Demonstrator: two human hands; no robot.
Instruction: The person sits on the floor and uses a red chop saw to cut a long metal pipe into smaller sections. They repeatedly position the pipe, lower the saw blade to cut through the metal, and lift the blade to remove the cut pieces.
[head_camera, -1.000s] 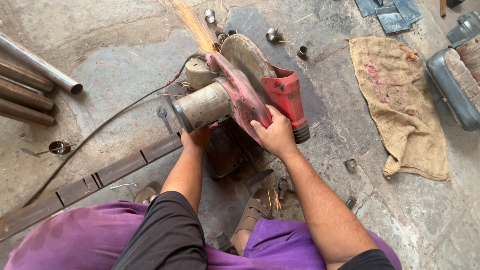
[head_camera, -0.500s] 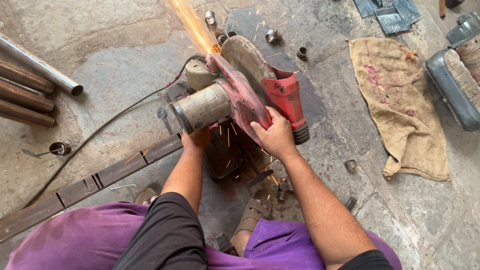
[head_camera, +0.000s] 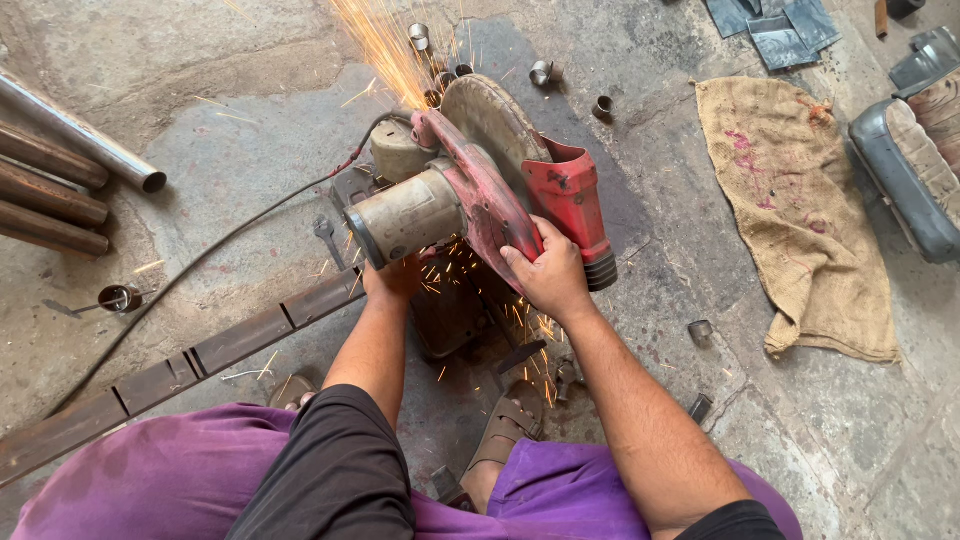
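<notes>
Sparks fly from the grimy red chop saw (head_camera: 470, 190), right hand (head_camera: 548, 278) fingers clasping its handle, left hand (head_camera: 392, 280) fingers hidden beneath.

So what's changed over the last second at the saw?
The spark stream behind the chop saw has grown wider, and sparks now also spray under the saw toward the sandalled foot. The right hand keeps its grip on the red handle, the left hand stays under the motor, and the metal strip and burlap sack have not moved.
</notes>
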